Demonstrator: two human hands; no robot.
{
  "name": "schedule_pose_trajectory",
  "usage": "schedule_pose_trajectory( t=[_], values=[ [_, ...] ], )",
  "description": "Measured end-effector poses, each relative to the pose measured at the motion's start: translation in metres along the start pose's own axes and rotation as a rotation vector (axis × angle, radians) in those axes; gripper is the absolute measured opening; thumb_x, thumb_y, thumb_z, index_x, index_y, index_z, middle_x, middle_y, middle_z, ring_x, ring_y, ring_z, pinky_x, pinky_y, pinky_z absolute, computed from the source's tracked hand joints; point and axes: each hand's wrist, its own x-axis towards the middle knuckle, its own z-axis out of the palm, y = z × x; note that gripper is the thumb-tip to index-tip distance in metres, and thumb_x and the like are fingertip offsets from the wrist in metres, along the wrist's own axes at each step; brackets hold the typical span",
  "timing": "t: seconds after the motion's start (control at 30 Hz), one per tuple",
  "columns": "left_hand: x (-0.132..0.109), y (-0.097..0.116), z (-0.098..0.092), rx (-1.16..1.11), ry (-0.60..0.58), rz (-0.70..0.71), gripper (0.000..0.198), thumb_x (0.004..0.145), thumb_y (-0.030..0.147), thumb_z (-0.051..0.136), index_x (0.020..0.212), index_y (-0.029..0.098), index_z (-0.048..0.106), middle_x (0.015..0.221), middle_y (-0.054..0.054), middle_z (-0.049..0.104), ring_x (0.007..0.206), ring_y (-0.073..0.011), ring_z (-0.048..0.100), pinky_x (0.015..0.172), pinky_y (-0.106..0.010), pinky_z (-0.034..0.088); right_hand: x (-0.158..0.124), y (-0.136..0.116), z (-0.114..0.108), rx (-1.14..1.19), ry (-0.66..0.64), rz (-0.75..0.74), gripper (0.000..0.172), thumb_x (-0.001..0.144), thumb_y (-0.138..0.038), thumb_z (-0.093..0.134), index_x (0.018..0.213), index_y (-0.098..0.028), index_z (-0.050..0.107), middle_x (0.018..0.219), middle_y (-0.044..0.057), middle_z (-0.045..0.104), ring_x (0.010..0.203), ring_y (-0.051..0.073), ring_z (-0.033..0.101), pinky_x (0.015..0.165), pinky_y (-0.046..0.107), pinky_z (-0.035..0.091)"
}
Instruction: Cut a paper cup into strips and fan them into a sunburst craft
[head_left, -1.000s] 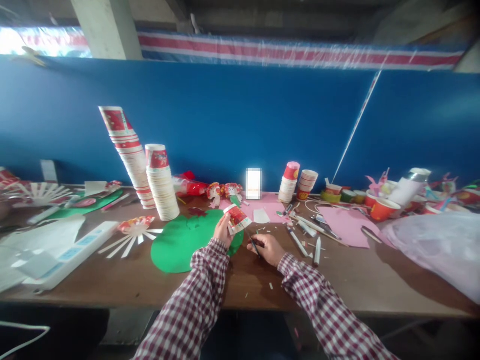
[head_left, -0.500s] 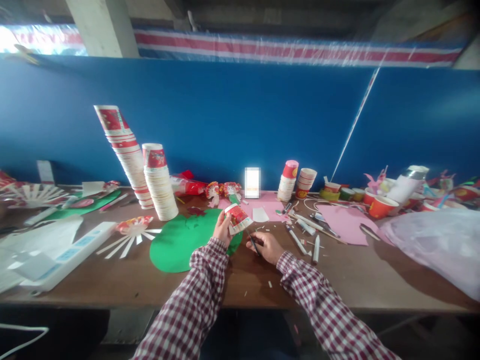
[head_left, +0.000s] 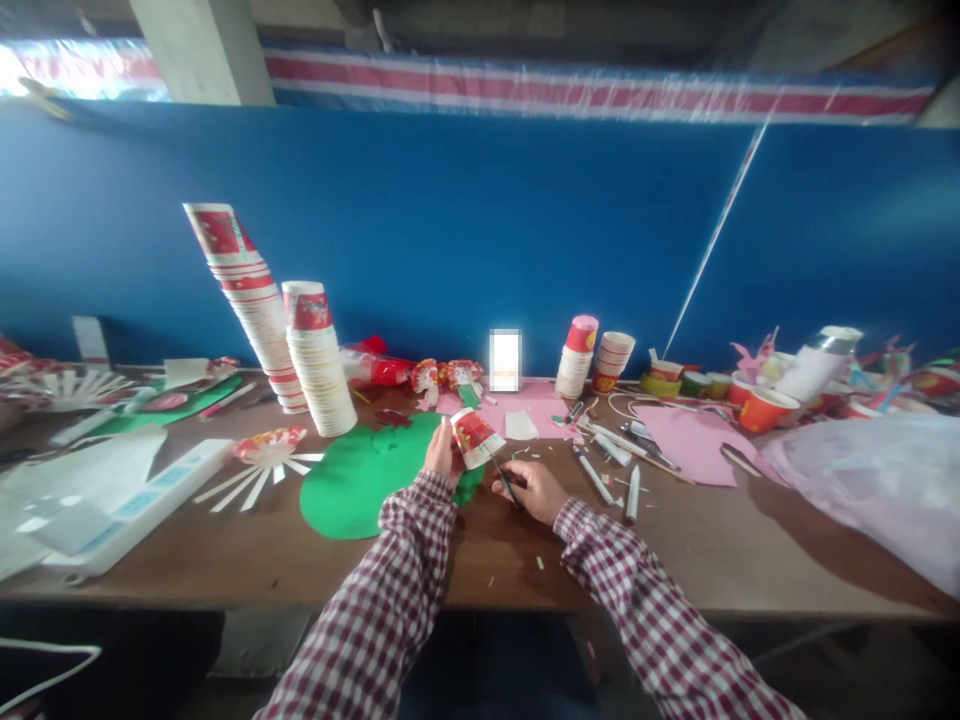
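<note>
Paper cup cutting looks like the step in hand, over the middle of the table. Counted: one green paper disc under the hands, two tall cup stacks back left, two short stacks by the back edge, and one pair of scissors. The left hand wraps the tilted cup. The right hand is closed on the scissors, blades at its rim. The next snip, I judge, calls for a steady cup.

glossy printed paper cup, matt green paper sheet, smooth brown wooden table
</note>
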Motion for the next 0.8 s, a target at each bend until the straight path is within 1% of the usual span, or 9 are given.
schedule_pose_trajectory(
  t=[0.07, 0.13, 0.2, 0.27, 0.4, 0.53, 0.8],
  values=[
    [-0.0001, 0.0001, 0.0015, -0.003, 0.042, 0.050, 0.042, 0.082, 0.045, 0.046, 0.104, 0.011, 0.055, 0.082, -0.011, 0.067, 0.074, -0.0226, 0.065, 0.073, -0.043, 0.051, 0.0000, 0.0009, -0.0002, -0.009, -0.010, 0.000, 0.030, 0.076, -0.044, 0.056, 0.086, -0.016, 0.063, 0.059, 0.000, 0.058, 0.051, 0.011, 0.051, 0.046, 0.020, 0.035],
    [-0.0003, -0.0005, 0.0026, 0.001, 0.077, 0.106, 0.034, 0.082, 0.040, 0.049, 0.097, 0.011, 0.057, 0.076, -0.009, 0.067, 0.069, -0.0207, 0.065, 0.074, -0.043, 0.051, 0.0003, 0.0024, 0.0003, -0.010, -0.016, 0.004, 0.029, 0.076, -0.043, 0.057, 0.085, -0.016, 0.062, 0.057, 0.000, 0.057, 0.050, 0.011, 0.050, 0.045, 0.020, 0.033],
    [-0.0006, -0.0012, 0.0028, 0.008, 0.092, 0.153, 0.026, 0.081, 0.036, 0.052, 0.091, 0.012, 0.058, 0.071, -0.006, 0.066, 0.066, -0.0189, 0.064, 0.074, -0.042, 0.051, 0.0006, 0.0038, 0.0011, -0.002, -0.017, 0.009, 0.029, 0.075, -0.043, 0.058, 0.085, -0.016, 0.062, 0.059, 0.000, 0.058, 0.050, 0.011, 0.050, 0.045, 0.020, 0.033],
    [-0.0009, -0.0016, 0.0027, 0.016, 0.091, 0.171, 0.022, 0.080, 0.034, 0.053, 0.087, 0.013, 0.058, 0.070, -0.005, 0.065, 0.064, -0.0183, 0.064, 0.073, -0.043, 0.051, 0.0009, 0.0044, 0.0018, 0.004, -0.016, 0.013, 0.029, 0.075, -0.042, 0.058, 0.085, -0.015, 0.062, 0.060, 0.000, 0.059, 0.051, 0.011, 0.050, 0.045, 0.019, 0.033],
    [-0.0016, -0.0012, 0.0024, 0.013, 0.060, 0.150, 0.024, 0.081, 0.034, 0.052, 0.087, 0.011, 0.059, 0.074, -0.008, 0.067, 0.065, -0.0202, 0.064, 0.072, -0.044, 0.051, 0.0006, 0.0028, 0.0011, 0.016, -0.028, 0.013, 0.028, 0.075, -0.041, 0.058, 0.084, -0.015, 0.063, 0.064, 0.001, 0.062, 0.053, 0.011, 0.051, 0.046, 0.019, 0.034],
    [-0.0024, -0.0004, 0.0026, -0.001, 0.050, 0.113, 0.027, 0.081, 0.034, 0.051, 0.087, 0.009, 0.060, 0.076, -0.011, 0.067, 0.067, -0.0221, 0.065, 0.072, -0.046, 0.051, 0.0001, 0.0005, -0.0008, -0.009, -0.029, 0.008, 0.027, 0.075, -0.041, 0.058, 0.083, -0.015, 0.064, 0.061, 0.000, 0.061, 0.052, 0.011, 0.050, 0.047, 0.019, 0.034],
    [-0.0016, -0.0008, 0.0015, 0.018, 0.074, 0.098, 0.027, 0.083, 0.033, 0.049, 0.087, 0.009, 0.060, 0.075, -0.011, 0.067, 0.067, -0.0217, 0.065, 0.071, -0.045, 0.052, -0.0001, -0.0007, -0.0005, 0.013, -0.029, 0.018, 0.025, 0.075, -0.039, 0.058, 0.082, -0.016, 0.063, 0.072, 0.004, 0.067, 0.058, 0.013, 0.056, 0.050, 0.020, 0.038]
  ],
)
